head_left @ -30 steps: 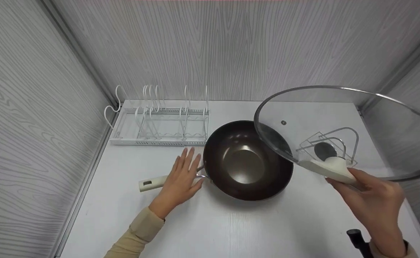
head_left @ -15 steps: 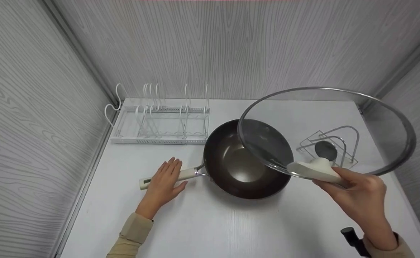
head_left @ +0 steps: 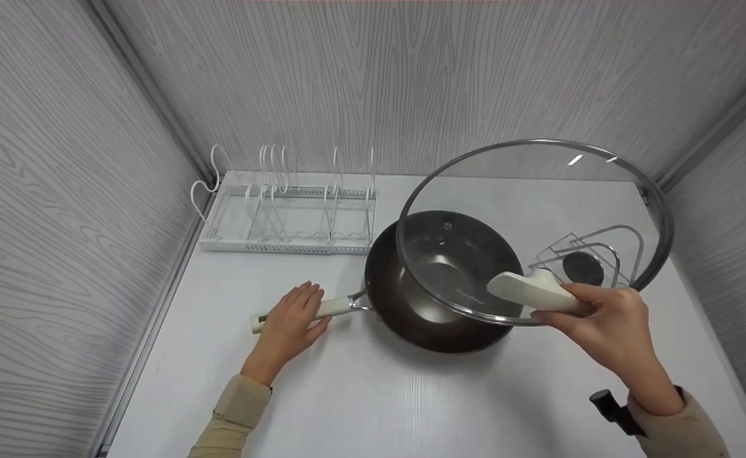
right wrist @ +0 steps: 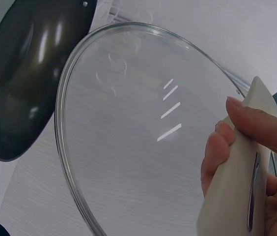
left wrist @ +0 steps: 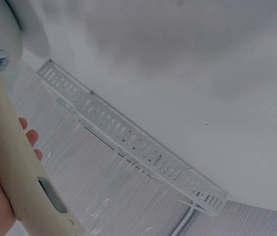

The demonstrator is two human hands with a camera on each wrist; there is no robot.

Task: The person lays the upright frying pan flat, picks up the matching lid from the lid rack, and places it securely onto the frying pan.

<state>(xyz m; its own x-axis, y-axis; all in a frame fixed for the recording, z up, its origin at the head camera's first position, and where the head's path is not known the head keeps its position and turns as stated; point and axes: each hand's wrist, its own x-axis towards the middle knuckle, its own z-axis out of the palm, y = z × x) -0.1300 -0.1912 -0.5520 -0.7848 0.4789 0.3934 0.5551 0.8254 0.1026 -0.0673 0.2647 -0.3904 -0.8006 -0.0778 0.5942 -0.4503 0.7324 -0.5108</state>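
A dark brown wok [head_left: 389,286] sits mid-table, its cream handle [head_left: 335,308] pointing left. My left hand [head_left: 287,321] lies over that handle and grips it; fingertips show past the handle [left wrist: 11,147] in the left wrist view. In my right hand [head_left: 608,324] is the cream knob [head_left: 529,289] of a large glass lid [head_left: 577,203], pinched between thumb and fingers. The lid [right wrist: 128,128] is tilted, its metal rim raised at the far side. From the head view it overlaps the right part of the wok, which shows through the glass.
A white wire dish rack [head_left: 287,247] stands at the back left, close behind the wok handle. On the right, a small wire stand [head_left: 639,245] with a dark round disc [head_left: 583,268] shows through the lid. Grey wood-grain panels [head_left: 373,83] enclose the table [head_left: 411,407].
The lid has moved left with my right hand, over more of the wok. My left hand has slid back from near the wok's rim onto its handle and taken hold.
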